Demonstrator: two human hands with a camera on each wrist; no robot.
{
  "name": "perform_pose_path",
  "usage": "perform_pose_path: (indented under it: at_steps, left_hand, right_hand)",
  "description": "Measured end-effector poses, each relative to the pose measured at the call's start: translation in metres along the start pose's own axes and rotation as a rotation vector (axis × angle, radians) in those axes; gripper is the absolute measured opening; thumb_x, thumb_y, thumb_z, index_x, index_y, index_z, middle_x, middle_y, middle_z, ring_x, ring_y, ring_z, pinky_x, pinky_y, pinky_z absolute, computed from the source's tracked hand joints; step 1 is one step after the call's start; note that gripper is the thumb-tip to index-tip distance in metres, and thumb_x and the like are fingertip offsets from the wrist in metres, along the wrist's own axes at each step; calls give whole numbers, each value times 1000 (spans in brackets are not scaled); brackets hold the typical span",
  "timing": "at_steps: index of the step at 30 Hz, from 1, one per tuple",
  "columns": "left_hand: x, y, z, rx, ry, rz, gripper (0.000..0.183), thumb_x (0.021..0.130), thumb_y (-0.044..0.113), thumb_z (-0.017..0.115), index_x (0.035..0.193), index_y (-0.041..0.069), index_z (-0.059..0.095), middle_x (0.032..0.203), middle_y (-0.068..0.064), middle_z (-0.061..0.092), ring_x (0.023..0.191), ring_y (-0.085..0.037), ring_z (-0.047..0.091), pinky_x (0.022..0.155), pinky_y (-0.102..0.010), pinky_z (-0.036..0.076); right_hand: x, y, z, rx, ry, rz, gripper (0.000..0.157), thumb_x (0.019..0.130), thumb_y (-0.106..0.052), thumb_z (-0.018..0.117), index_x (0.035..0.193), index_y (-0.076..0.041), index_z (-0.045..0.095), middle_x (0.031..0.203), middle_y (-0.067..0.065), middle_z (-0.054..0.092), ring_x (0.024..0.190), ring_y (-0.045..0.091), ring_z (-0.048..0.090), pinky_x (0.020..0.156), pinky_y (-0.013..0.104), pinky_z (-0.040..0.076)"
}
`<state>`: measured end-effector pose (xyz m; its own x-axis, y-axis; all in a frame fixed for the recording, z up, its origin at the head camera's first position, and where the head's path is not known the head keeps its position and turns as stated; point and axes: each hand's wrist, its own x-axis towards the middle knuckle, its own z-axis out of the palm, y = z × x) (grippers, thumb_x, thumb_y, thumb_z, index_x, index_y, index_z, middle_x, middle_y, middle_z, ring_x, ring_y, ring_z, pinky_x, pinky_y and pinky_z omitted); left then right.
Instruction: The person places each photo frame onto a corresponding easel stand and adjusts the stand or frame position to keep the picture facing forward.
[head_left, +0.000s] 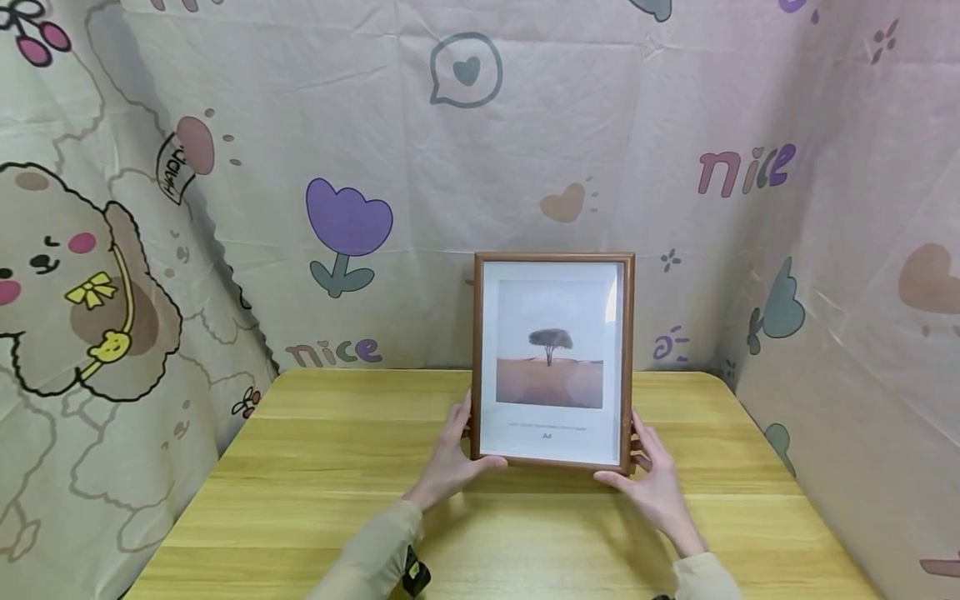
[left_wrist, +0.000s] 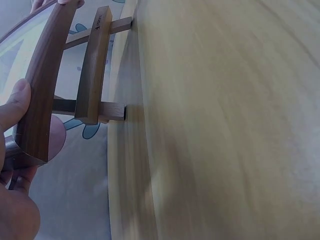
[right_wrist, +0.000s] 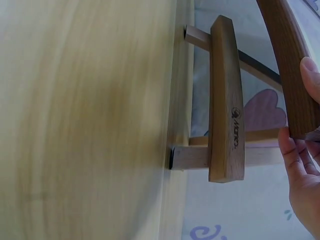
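A brown wooden picture frame (head_left: 553, 358) with a print of a lone tree stands nearly upright over the table, facing the camera. My left hand (head_left: 450, 467) grips its lower left corner, thumb on the front, fingers around the side. At the lower right corner, my right hand (head_left: 660, 492) holds it the same way. Both wrist views show a small wooden easel (left_wrist: 93, 70) with a lettered crossbar (right_wrist: 226, 110), its feet on the table. A gap shows between crossbar and frame; whether they touch elsewhere I cannot tell. In the head view the frame hides the easel.
The wood-grain table (head_left: 337, 467) reaches back to a printed cloth backdrop (head_left: 450, 158). More patterned cloth hangs at the left and right sides. A black strap piece (head_left: 415, 572) sits by the left sleeve.
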<state>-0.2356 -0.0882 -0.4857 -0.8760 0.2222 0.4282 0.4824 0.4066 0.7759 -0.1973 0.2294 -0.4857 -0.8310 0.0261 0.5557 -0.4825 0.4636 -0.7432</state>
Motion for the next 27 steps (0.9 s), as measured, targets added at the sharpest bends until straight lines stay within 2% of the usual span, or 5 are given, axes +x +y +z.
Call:
perform_pose_path:
  at_steps: [10, 17, 19, 22, 27]
  left_hand:
    - [16, 1, 7, -9, -30, 8, 122, 73, 34, 91, 164, 18, 10, 145, -16, 45, 131, -35, 50, 107, -57, 47]
    - [29, 3, 12, -18, -41, 48, 122, 72, 25, 92, 163, 9, 12, 141, -13, 47, 121, -25, 54, 105, -46, 51]
    - [32, 3, 14, -11, -43, 71, 122, 73, 26, 92, 163, 9, 11, 139, -13, 47, 120, -25, 54, 106, -48, 50]
    - [35, 3, 16, 2, -48, 102, 122, 73, 29, 91, 162, 5, 11, 138, -15, 48, 120, -26, 53, 106, -51, 49]
    - [38, 3, 19, 20, -56, 114, 123, 74, 31, 91, 163, 7, 10, 137, -16, 47, 117, -26, 53, 100, -49, 52]
  right_hand:
    - [6, 0, -10, -32, 20, -8, 114, 60, 7, 91, 157, -6, 33, 125, 7, 54, 97, -7, 48, 80, 5, 50]
    - [9, 2, -17, -59, 35, 6, 116, 61, 8, 90, 159, -10, 31, 126, -3, 51, 95, -7, 50, 80, 4, 49]
    - [10, 2, -20, -54, 37, 7, 115, 61, 6, 91, 159, -11, 31, 125, -4, 51, 96, -6, 50, 80, 4, 49]
    - [10, 1, -22, -44, 46, 1, 114, 61, 7, 91, 158, -7, 32, 125, 5, 52, 96, -6, 50, 80, 5, 50]
    - [10, 2, -25, -49, 55, 9, 113, 61, 8, 91, 157, -5, 33, 124, 0, 51, 97, -8, 51, 80, 5, 50]
